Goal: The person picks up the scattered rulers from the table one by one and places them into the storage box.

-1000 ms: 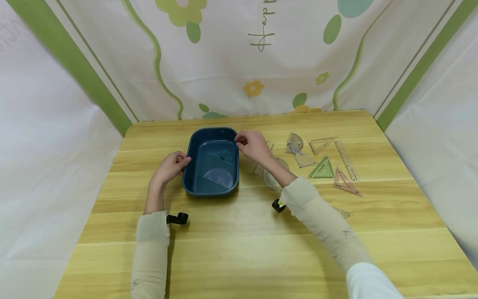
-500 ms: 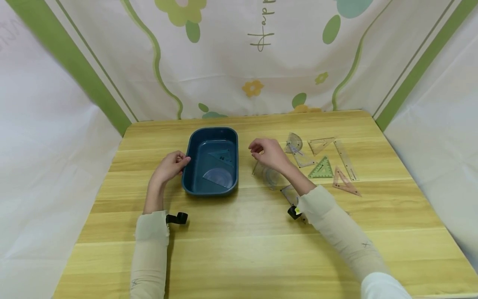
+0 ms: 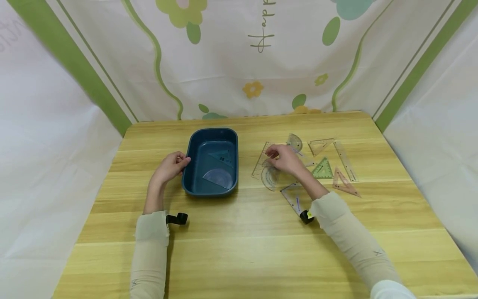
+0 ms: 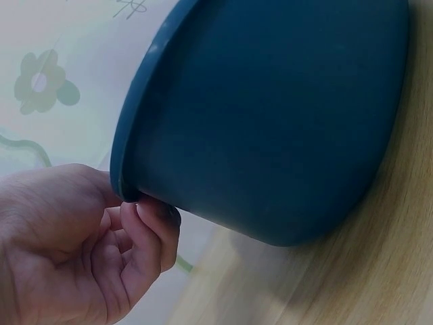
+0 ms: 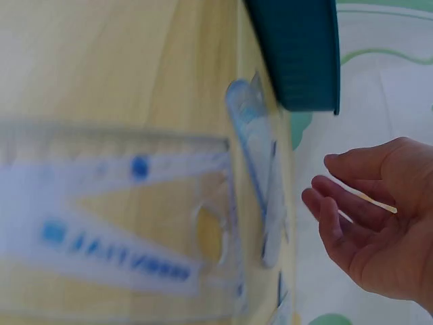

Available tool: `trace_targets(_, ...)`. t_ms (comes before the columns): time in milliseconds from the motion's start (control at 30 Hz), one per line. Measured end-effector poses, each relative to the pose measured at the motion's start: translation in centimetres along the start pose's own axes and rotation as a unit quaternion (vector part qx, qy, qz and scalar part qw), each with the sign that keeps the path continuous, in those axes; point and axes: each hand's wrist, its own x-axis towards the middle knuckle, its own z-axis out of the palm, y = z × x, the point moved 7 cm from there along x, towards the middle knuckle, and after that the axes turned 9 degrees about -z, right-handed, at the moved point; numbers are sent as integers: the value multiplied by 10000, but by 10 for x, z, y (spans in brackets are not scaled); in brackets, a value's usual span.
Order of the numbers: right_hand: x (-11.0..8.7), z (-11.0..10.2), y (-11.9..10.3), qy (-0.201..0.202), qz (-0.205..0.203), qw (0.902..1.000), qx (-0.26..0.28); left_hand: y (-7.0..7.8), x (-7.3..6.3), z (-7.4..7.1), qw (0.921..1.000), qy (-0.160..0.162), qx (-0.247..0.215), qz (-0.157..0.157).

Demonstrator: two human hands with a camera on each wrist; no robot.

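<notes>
My left hand (image 3: 169, 167) pinches the left rim of a dark blue plastic basin (image 3: 197, 137); the left wrist view shows the thumb and fingers at the basin's rim (image 4: 122, 152). Inside the basin lie a triangle ruler (image 3: 225, 158) and a clear half-round protractor (image 3: 218, 177). To the right of it, my right hand (image 3: 286, 159) is over a clear ruler (image 3: 260, 162) and a clear round protractor (image 3: 269, 178). In the right wrist view the right hand (image 5: 379, 217) has loosely bent fingers with nothing between them.
Farther right lie a green triangle ruler (image 3: 323, 169), a pinkish one (image 3: 344, 183), a straight ruler (image 3: 346, 161), a brownish triangle (image 3: 321, 145) and a small protractor (image 3: 295, 142). Nearer stands out a clear set square (image 3: 289, 195). Printed cloth (image 3: 224, 62) hangs behind the wooden table (image 3: 239, 257).
My right hand has left the basin's right rim and moved right, over the ruler and round protractor. The left hand and basin have stayed in place.
</notes>
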Motion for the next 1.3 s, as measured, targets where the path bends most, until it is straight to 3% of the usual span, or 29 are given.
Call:
trace_targets(367, -1, 2, 23, -506, 122, 9949, -869, 0, 1, 0, 10000, 21, 39, 21)
trace_targets(700, 4, 4, 32, -812, 301, 9928, -829, 0, 2, 0, 10000, -32, -32, 60)
trace_targets(833, 2, 2, 35, -712, 463, 9947, -587, 0, 4, 1, 9999, -88, -78, 73)
trace_targets(1033, -2, -6, 38, -255, 621, 9977, -3, 0, 3, -1, 9999, -64, -76, 87)
trace_targets(1300, -7, -20, 42, 189, 854, 9958, 262, -1, 2, 0, 9999, -31, -44, 91)
